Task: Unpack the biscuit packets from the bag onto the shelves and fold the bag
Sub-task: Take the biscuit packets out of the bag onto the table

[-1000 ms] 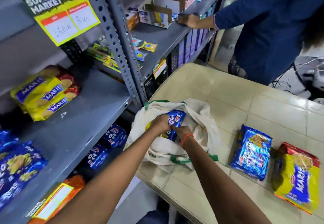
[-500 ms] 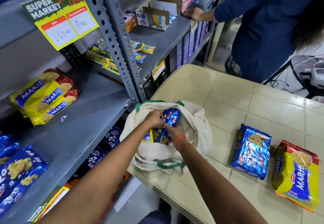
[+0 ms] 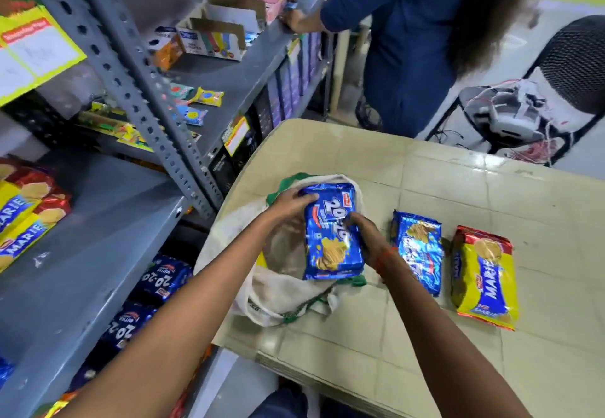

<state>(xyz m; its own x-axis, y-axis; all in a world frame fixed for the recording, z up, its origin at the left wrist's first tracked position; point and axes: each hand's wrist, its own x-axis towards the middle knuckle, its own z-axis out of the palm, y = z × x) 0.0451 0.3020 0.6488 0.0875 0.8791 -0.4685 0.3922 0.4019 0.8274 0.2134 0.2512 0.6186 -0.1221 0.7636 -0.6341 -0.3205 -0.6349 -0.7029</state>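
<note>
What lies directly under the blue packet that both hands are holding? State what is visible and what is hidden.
Under the blue packet is the open cloth bag on the table. A sliver of yellow shows inside; the rest is hidden by the packet, left hand and right hand.

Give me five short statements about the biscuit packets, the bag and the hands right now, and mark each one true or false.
1. Both hands hold a blue 20-20 packet above the cloth bag. True.
2. Two packets lie on the table right of the bag. True: a blue packet and a yellow Marie packet.
3. The bag is folded flat. False: it lies open and rumpled.
4. The Marie packets on the shelf are blue. False: yellow and red.
5. The left hand rests on the shelf. False: it grips the packet's top, the right hand its side.
</note>
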